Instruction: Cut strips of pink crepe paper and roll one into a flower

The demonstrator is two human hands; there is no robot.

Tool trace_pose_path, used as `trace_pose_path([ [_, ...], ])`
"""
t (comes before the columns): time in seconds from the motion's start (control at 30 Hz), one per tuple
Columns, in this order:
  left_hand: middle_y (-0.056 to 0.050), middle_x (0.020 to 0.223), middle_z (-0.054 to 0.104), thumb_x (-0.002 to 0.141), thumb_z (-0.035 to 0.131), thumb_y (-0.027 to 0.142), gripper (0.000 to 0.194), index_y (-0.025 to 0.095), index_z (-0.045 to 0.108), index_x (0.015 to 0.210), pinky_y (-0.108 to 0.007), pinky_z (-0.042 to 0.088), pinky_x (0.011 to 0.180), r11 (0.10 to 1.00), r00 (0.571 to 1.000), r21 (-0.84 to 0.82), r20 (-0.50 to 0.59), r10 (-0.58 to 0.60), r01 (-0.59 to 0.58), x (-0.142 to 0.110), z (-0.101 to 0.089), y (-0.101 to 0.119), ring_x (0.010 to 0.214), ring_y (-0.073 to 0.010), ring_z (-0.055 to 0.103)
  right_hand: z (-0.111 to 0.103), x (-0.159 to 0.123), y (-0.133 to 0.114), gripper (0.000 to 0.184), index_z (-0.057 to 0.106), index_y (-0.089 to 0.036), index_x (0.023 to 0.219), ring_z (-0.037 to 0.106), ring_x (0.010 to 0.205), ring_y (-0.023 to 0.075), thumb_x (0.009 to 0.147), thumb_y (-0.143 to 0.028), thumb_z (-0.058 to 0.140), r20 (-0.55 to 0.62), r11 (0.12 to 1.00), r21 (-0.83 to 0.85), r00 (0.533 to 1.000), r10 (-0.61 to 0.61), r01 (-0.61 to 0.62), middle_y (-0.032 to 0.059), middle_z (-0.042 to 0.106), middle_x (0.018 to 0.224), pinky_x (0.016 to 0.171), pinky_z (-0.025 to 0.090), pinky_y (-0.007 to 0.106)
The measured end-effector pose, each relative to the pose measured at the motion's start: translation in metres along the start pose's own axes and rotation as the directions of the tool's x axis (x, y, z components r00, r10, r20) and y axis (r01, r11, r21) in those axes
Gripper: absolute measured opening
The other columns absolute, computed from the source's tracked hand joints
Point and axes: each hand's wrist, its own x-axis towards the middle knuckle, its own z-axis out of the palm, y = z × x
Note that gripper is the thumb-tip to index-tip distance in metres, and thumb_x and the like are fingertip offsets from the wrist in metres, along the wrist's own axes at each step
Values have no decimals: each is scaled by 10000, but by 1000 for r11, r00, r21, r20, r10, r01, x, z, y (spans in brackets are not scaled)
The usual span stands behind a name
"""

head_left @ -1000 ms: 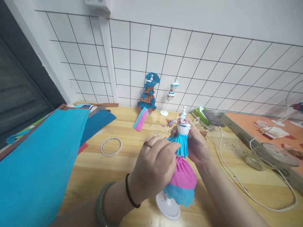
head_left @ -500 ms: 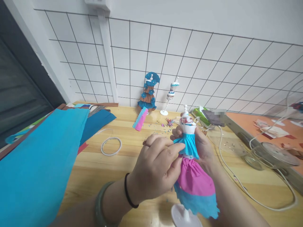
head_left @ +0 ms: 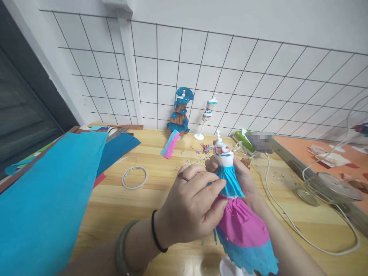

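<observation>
Head view: the mannequin leans between left hand and right hand.

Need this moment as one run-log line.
left hand: touching blue ruffle | right hand: holding doll from behind | doll: pink skirt below ruffle | table: pink-and-blue paper strip, white ring

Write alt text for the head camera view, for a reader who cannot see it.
A person's left hand touches the blue-and-pink skirt of a small white mannequin, which the right hand holds from behind. Two more mannequins stand at the back of the wooden table.
</observation>
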Motion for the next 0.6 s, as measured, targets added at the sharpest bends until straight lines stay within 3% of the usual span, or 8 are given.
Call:
trace_pose_path([
  [0.3,-92,931,647,775,566,177,195,108,628,946,-422,455,800,999,999,-11,34,39,-39,1,-2,3,907,-227,529,-2,-1,-1,259,564,-259,905,533,587,128,767,-477,549,-8,999,-44,1000,-3,3,-22,531,643,556,479,242],
  [0.43,-85,915,645,752,586,172,148,123,636,883,-403,463,794,998,999,-34,-25,48,-48,2,-5,4,906,-222,536,0,0,-2,259,557,-266,892,523,567,130,752,-484,558,-22,999,-53,1000,-5,4,-28,529,630,541,477,247],
  [0.5,-103,956,645,747,598,197,194,107,623,917,-408,463,823,998,997,-44,-53,49,-51,4,-6,3,955,-235,535,2,0,-2,255,554,-266,890,520,552,125,730,-462,591,-26,999,-36,1000,5,-6,-31,531,622,531,472,239],
  [0.6,-134,1056,636,771,586,281,365,72,566,1069,-435,446,881,996,997,-38,-7,79,-79,5,-6,0,1051,-260,514,3,1,-1,284,554,-270,911,529,559,123,690,-425,640,-75,1000,-20,997,12,-14,-33,546,639,540,474,228],
])
